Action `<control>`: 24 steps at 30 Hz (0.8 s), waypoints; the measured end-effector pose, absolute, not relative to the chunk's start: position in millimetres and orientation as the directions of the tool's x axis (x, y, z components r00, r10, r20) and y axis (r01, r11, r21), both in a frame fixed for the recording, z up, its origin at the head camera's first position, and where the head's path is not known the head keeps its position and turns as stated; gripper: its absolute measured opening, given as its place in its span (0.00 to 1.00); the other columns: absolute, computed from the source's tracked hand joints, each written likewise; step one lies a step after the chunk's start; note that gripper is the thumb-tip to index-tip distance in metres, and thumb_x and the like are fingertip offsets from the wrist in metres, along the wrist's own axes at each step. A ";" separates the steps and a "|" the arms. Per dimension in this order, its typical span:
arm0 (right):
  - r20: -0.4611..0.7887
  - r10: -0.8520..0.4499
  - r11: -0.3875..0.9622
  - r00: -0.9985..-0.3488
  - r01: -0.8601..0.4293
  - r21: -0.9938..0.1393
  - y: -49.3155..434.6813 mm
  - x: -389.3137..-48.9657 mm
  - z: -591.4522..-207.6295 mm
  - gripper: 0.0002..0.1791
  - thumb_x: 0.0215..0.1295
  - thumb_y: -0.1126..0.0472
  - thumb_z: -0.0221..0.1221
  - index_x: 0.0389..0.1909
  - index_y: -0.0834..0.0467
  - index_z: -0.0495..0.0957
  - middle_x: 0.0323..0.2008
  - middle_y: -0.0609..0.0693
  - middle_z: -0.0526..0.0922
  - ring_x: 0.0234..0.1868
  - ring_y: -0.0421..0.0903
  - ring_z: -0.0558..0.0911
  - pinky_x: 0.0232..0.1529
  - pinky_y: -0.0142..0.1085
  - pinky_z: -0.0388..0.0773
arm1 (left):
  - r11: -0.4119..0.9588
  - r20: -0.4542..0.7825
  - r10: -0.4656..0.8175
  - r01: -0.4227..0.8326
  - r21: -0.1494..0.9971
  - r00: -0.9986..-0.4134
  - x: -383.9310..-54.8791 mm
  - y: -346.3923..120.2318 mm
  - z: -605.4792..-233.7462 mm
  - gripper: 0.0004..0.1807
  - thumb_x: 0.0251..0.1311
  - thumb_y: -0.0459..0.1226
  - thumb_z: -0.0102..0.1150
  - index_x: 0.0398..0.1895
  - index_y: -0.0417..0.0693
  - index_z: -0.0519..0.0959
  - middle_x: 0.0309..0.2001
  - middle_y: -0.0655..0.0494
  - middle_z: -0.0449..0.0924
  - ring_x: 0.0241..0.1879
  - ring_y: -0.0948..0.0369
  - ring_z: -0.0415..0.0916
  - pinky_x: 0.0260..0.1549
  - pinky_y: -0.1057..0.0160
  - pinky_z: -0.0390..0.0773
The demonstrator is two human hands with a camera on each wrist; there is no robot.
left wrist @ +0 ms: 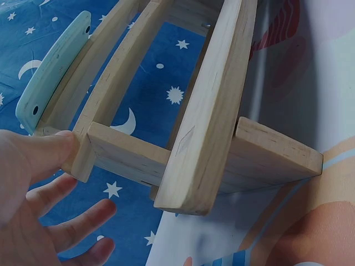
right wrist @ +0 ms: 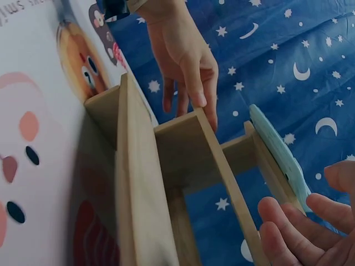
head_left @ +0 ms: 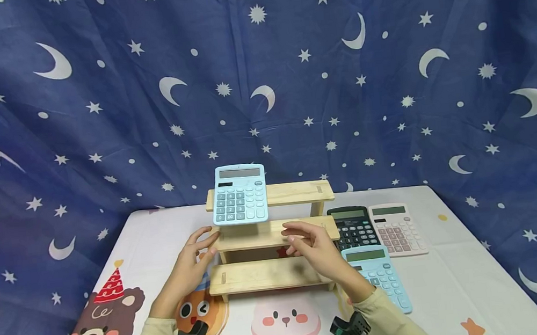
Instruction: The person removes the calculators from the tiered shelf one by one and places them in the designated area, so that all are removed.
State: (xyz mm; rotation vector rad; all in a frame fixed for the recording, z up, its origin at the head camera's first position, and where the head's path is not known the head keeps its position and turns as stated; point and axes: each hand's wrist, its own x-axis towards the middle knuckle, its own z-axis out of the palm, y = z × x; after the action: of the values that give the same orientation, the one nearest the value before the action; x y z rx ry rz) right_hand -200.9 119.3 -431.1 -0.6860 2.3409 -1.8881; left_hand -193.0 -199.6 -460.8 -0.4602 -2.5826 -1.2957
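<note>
A three-tier wooden stand (head_left: 269, 276) sits in the middle, with a light blue calculator (head_left: 239, 194) leaning upright on its top tier at the left. At the left end of the middle tier, my left hand (head_left: 184, 271) pinches the board between thumb and index finger; its other fingers spread loosely in the left wrist view. My right hand (head_left: 319, 250) hovers over the right part of the middle tier, fingers gently bent and holding nothing. In the right wrist view, the fingertips (right wrist: 270, 208) of this hand are near the calculator's lower edge.
Right of the stand lie a black calculator (head_left: 352, 228), a pale pink calculator (head_left: 397, 230) and a second light blue calculator (head_left: 381, 278), partly behind my right wrist. A white cloth with cartoon prints (head_left: 285, 319) covers the table. A blue star-patterned curtain (head_left: 260, 82) hangs behind.
</note>
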 end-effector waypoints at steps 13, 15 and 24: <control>0.174 -0.352 0.100 -0.920 -0.221 -0.970 92.2 -220.2 -419.9 0.29 0.74 0.65 0.54 0.74 0.62 0.62 0.62 0.71 0.77 0.36 0.50 0.89 0.38 0.39 0.87 | 0.583 0.337 0.186 0.380 0.718 -0.923 -193.7 -198.1 -459.6 0.22 0.73 0.34 0.55 0.67 0.34 0.73 0.73 0.36 0.62 0.70 0.32 0.63 0.58 0.35 0.75; 0.163 -0.352 0.090 -0.922 -0.206 -0.974 88.3 -222.0 -418.6 0.31 0.74 0.66 0.54 0.76 0.60 0.60 0.62 0.72 0.76 0.36 0.51 0.89 0.39 0.39 0.87 | 0.584 0.336 0.187 0.379 0.718 -0.923 -193.3 -198.4 -459.3 0.22 0.73 0.34 0.54 0.67 0.34 0.73 0.73 0.36 0.62 0.71 0.32 0.62 0.58 0.34 0.74; 0.140 -0.338 0.062 -0.931 -0.170 -0.983 72.7 -233.5 -413.6 0.33 0.74 0.65 0.54 0.78 0.54 0.57 0.63 0.69 0.77 0.36 0.57 0.89 0.36 0.39 0.88 | 0.588 0.328 0.187 0.373 0.718 -0.926 -193.3 -200.2 -459.6 0.23 0.73 0.35 0.54 0.67 0.34 0.73 0.73 0.35 0.62 0.71 0.31 0.61 0.58 0.31 0.73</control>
State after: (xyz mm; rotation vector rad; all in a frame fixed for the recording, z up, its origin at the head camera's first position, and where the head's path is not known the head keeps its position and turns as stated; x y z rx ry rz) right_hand -233.5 72.7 -413.6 -0.5286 2.1932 -2.0004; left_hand -193.3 -200.2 -459.6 -0.4658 -2.5998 -1.2510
